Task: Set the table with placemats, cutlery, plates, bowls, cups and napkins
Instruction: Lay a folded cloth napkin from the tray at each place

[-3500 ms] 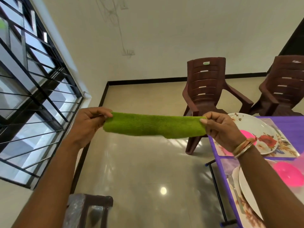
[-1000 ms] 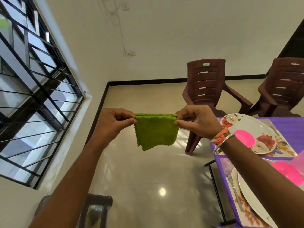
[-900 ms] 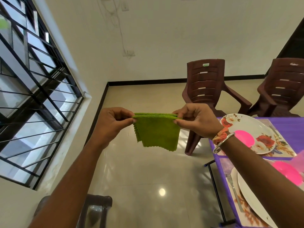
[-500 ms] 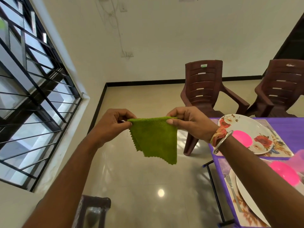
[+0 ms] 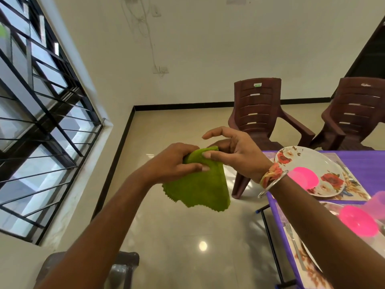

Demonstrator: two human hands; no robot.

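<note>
A folded green napkin (image 5: 200,188) hangs in the air over the floor, left of the table. My left hand (image 5: 177,161) grips its top corner, thumb across the cloth. My right hand (image 5: 235,153) meets it there, thumb pressing the fold and forefinger lifted and curved. On the purple table (image 5: 366,161) lies a floral plate (image 5: 306,165) with a pink bowl (image 5: 306,180) on a placemat (image 5: 354,188). Nearer me, a second pink bowl (image 5: 358,224) sits on a white plate, with a fork (image 5: 293,243) beside it.
Two brown plastic chairs (image 5: 258,115) (image 5: 358,113) stand beyond the table. A barred window (image 5: 41,113) fills the left wall. A dark stool (image 5: 123,268) is below my left arm. A translucent pink cup (image 5: 379,205) shows at the right edge.
The napkin went from a long strip held wide to a small fold. My hands have come together at its top, and it now hangs as a triangle.
</note>
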